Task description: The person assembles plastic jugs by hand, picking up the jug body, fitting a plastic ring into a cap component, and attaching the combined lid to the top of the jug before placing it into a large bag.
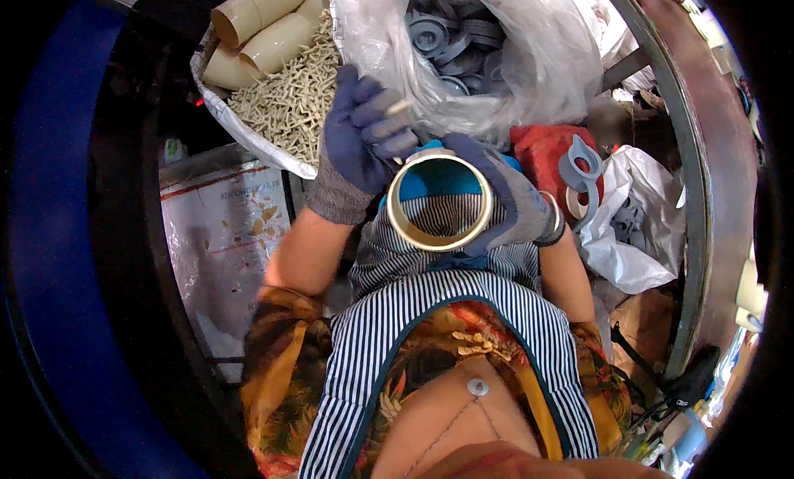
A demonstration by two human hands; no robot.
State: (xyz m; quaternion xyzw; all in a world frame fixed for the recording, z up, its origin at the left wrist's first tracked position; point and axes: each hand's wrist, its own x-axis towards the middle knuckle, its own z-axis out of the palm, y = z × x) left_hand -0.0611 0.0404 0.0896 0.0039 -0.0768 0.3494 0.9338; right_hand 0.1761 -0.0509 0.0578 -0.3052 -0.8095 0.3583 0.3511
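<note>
Tube (434, 242): cream, smooth and rigid, round open mouth upward, in front of my striped apron (453, 282); cloth shows through the bore.
Right hand (511, 193): mine, gloved in blue and grey knit, closed around the tube's right side, a bangle (552, 218) at the wrist.
Left hand (361, 131): mine, same glove, ribbed grey cuff, fingers half curled just beside the tube; pale slivers at the fingertips, too blurred for me to tell whether I grip them.
Sack (251, 146): white, woven-looking, its right edge partly covered by my left hand; inside, a heap of thin cream pegs (277, 107) and wide cream pipes (265, 14).
Clear bag (546, 57): wrinkled film bunched around grey round parts (430, 35), its folds hiding some of them.
Red bundle (533, 154): soft, creased, a grey looped piece (581, 179) against it.
White bag (635, 268): crumpled, mouth open on more grey parts.
Frame (691, 173): worn metal, upright along my right side
</note>
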